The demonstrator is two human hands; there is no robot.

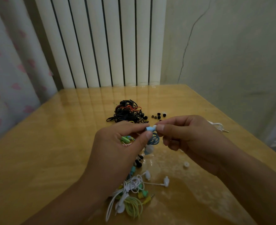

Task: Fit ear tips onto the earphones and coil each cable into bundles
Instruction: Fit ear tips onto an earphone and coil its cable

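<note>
My left hand (pixel 117 143) pinches a light blue earbud (pixel 149 128) between thumb and forefinger above the table. My right hand (pixel 187 135) pinches a white ear tip (pixel 154 127) that touches the earbud's end. The earbud's blue cable (pixel 155 139) hangs in loops under both hands. A loose white ear tip (pixel 186 164) lies on the table below my right hand. Several black ear tips (pixel 157 116) lie beyond my hands.
A tangle of black and orange earphones (pixel 127 113) lies at mid-table. White, green and yellow earphones (pixel 132 192) are heaped near the front. A white cable with a plug (pixel 218 126) lies to the right on the wooden table (pixel 52 143). A radiator (pixel 101 43) stands behind.
</note>
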